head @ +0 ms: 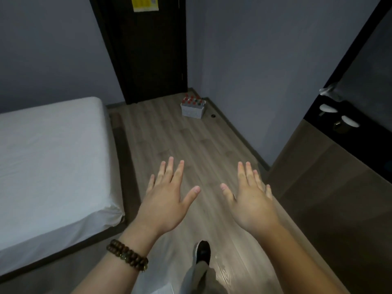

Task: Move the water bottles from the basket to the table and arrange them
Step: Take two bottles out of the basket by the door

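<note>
"Two hands appear in the figure; what do they hold?" asks the student.

"Nothing," the tutor answers. "The left hand [169, 198] and the right hand [250, 200] are stretched forward, backs up, fingers straight and spread, side by side but apart. They grip no object. A beaded bracelet [127, 255] marks the left wrist."

"Where are the water bottles [192, 100]?"

"At twelve o'clock from the hands and well apart from them. They stand upright, red caps up, packed in the white basket [192, 112] on the wooden floor [180, 145]. The basket sits in the corner just beside the dark door [148, 49]. Upright packing probably keeps the caps within reach for lifting from above."

"And the table?"

"A brown wooden surface [328, 198] lies at three o'clock. It may be the table, though the view does not settle this. A bed [48, 155] with a white sheet fills nine o'clock."

"Why are the hands empty?"

"The task seems to be at its start. Every visible bottle is in the basket, and one shoe [202, 251] at six o'clock points toward it. Free, open hands suit an approach, since each could then take a bottle."
</note>
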### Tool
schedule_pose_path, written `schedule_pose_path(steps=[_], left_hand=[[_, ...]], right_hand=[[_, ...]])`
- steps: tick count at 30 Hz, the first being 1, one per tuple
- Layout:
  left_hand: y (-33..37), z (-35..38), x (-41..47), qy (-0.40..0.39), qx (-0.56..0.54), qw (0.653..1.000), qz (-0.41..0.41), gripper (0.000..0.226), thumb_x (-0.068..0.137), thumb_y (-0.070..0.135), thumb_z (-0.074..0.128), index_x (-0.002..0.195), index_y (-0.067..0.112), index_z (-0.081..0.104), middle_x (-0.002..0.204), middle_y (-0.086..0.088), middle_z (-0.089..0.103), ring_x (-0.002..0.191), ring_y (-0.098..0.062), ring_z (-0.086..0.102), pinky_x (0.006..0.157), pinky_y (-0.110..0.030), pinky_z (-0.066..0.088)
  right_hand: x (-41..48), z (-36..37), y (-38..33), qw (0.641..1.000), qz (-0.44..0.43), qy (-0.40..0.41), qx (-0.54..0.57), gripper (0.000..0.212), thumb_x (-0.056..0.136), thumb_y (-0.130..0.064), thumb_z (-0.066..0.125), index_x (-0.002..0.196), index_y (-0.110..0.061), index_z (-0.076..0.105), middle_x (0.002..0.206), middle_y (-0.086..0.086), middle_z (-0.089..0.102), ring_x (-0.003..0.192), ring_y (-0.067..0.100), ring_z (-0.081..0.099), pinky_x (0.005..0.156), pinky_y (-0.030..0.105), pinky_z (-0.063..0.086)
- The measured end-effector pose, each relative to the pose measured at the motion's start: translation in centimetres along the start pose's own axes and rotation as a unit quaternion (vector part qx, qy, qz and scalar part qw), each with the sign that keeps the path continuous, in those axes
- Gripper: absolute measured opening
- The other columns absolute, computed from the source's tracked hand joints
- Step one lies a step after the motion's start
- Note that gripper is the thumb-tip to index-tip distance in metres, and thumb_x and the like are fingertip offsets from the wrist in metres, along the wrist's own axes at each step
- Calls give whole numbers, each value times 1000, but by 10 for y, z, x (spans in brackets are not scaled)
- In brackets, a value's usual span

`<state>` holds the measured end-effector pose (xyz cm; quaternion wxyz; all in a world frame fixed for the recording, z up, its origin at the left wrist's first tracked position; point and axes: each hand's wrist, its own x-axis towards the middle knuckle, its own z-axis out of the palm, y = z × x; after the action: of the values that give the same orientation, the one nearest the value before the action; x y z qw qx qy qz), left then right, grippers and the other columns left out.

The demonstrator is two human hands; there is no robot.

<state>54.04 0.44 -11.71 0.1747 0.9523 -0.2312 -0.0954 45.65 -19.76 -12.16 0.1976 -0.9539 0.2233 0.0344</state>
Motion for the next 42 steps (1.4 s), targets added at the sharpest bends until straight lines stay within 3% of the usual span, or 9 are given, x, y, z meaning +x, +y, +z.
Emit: schedule_pose_path(steps=[16, 23, 33, 42], left_hand=[[-41, -69, 341, -1, -38, 999, -28, 89, 93, 75, 23, 163, 32, -11, 170, 6, -19, 157, -12, -14, 130, -43, 8], [-100, -75, 509, -11, -82, 996, -29, 85, 99, 70, 31, 164, 31, -8, 170, 6, -17, 157, -11, -10, 127, -35, 2], [-146, -130, 745, -46, -76, 996, 24, 81, 101, 66, 34, 165, 30, -1, 172, 5, -12, 159, -16, 0, 126, -36, 9], [-176, -122, 932, -98, -48, 993, 41, 83, 100, 65, 36, 164, 29, -2, 173, 3, -4, 157, -15, 15, 123, -32, 17]], right_hand=[[363, -45, -75, 998, -67, -6, 3, 80, 102, -65, 23, 164, -25, -7, 172, -1, -10, 159, 20, -3, 126, 52, 11], [527, -36, -113, 999, -40, -9, -4, 78, 103, -63, 25, 165, -25, -3, 173, 1, -3, 159, 21, 2, 127, 51, 13], [732, -54, -162, 1000, 6, 4, -10, 78, 102, -65, 23, 165, -24, -2, 173, 2, 3, 158, 24, 11, 125, 53, 20], [923, -29, -167, 998, 37, -31, 26, 77, 104, -63, 22, 165, -24, -6, 173, -1, -6, 159, 20, 1, 127, 50, 15]])
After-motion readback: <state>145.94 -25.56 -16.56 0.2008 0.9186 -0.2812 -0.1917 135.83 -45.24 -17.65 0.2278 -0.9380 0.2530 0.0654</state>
